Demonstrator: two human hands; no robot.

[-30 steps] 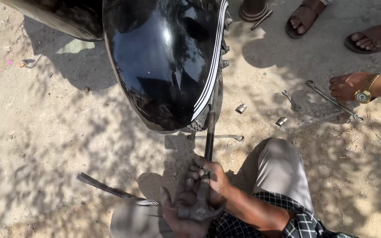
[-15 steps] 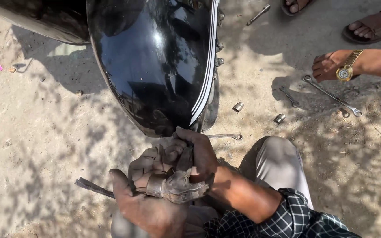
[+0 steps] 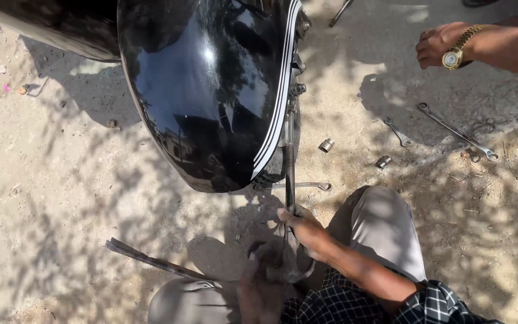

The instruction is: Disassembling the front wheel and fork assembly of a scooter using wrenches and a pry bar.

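Gripped in the right hand [image 3: 304, 229], fingers closed round it, a long steel bar [image 3: 289, 180] rises beside the glossy black fender [image 3: 211, 90]; the left hand [image 3: 265, 273] lies in shadow at the bar's lower end, its grip unclear. Rigid, heavy and probably greasy, the bar is best held low. Wrenches [image 3: 457, 131] and sockets [image 3: 327, 145] lie loose on sand; no containers show.

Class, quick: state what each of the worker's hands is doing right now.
Left hand: in deep shadow beside the dark bar; grip cannot be told.
Right hand: fingers closed on the dark bar under the black fender.
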